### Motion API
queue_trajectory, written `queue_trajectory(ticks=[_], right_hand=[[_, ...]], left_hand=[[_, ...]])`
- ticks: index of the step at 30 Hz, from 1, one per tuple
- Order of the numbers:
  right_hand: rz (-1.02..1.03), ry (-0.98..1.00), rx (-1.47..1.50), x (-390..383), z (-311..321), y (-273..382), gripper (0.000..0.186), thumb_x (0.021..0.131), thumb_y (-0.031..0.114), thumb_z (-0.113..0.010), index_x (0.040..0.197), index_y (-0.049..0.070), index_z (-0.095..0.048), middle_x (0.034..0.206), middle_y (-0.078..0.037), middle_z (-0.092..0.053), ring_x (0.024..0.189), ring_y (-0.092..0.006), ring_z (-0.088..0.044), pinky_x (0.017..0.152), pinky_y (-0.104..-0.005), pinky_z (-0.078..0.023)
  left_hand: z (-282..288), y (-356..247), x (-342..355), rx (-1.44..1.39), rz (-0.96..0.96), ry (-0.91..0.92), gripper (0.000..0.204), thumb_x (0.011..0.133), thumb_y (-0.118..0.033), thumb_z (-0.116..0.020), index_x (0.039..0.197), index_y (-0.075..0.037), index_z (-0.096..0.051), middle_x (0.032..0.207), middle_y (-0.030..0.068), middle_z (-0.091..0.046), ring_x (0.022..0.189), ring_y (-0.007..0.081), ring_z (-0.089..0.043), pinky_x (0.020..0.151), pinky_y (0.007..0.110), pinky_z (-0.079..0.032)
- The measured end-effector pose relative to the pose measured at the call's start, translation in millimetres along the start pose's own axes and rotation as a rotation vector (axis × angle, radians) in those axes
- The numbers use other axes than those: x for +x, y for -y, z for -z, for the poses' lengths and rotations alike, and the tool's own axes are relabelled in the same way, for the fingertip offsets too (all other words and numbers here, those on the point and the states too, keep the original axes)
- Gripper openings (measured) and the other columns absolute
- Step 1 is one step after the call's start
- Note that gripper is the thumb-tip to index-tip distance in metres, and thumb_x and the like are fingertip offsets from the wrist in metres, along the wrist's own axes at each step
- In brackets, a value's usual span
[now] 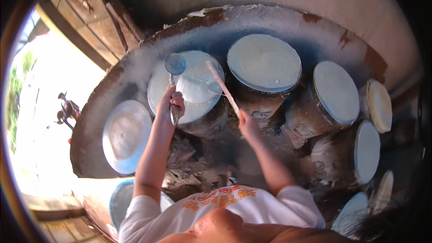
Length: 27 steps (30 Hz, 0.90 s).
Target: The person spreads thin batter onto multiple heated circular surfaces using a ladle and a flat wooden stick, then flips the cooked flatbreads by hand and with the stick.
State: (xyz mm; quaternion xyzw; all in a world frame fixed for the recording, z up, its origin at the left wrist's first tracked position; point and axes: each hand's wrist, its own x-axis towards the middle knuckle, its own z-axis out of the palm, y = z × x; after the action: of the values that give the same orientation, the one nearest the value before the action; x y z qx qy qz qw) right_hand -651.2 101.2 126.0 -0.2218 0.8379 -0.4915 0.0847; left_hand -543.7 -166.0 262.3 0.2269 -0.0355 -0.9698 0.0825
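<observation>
Left hand (171,103), fingers wrapped around a metal ladle (174,65); right hand (248,125), fingers closed on a wooden stick (221,82); both tools extend over a white-topped round drum (198,62).

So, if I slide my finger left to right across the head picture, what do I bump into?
Blurry greenery → steamy white disc → left hand holding a ladle → right hand holding a stick → large white drum top → cream disc.
</observation>
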Motion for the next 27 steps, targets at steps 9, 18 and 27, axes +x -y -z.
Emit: queue_trajectory(ticks=[9, 18, 27], right_hand=[[0.234, 0.182, -0.053, -33, -67, 81, 0.014, 0.089, 0.015, -0.052, 0.1, 0.01, -0.059, 0.076, -0.018, -0.062, 0.074, -0.0374, -0.062, 0.06, -0.0471, -0.047], [0.241, 0.261, -0.026, -8, -78, 54, 0.033, 0.084, 0.02, -0.061, 0.115, 0.01, -0.063, 0.102, -0.015, -0.066, 0.097, -0.0313, -0.063, 0.082, -0.0412, -0.05], [0.053, 0.488, 0.291, -75, -118, 96, 0.039, 0.074, 0.013, -0.069, 0.111, 0.0, -0.063, 0.098, -0.016, -0.068, 0.083, -0.0208, -0.067, 0.074, -0.0312, -0.051]], left_hand=[[71, 94, -10, -0.614, -0.089, 0.292, 0.02, 0.093, -0.014, -0.05, 0.074, -0.009, -0.044, 0.053, -0.0022, -0.035, 0.041, 0.0068, -0.038, 0.035, 0.02, -0.035], [37, 26, -144, -0.643, -0.037, 0.644, 0.034, 0.097, -0.022, -0.044, 0.066, -0.009, -0.037, 0.05, -0.0025, -0.037, 0.035, 0.0074, -0.039, 0.035, 0.02, -0.039], [150, -83, -173, -0.472, 0.022, 0.359, 0.034, 0.096, -0.023, -0.046, 0.065, -0.01, -0.039, 0.053, -0.0029, -0.037, 0.042, 0.0079, -0.039, 0.042, 0.022, -0.04]])
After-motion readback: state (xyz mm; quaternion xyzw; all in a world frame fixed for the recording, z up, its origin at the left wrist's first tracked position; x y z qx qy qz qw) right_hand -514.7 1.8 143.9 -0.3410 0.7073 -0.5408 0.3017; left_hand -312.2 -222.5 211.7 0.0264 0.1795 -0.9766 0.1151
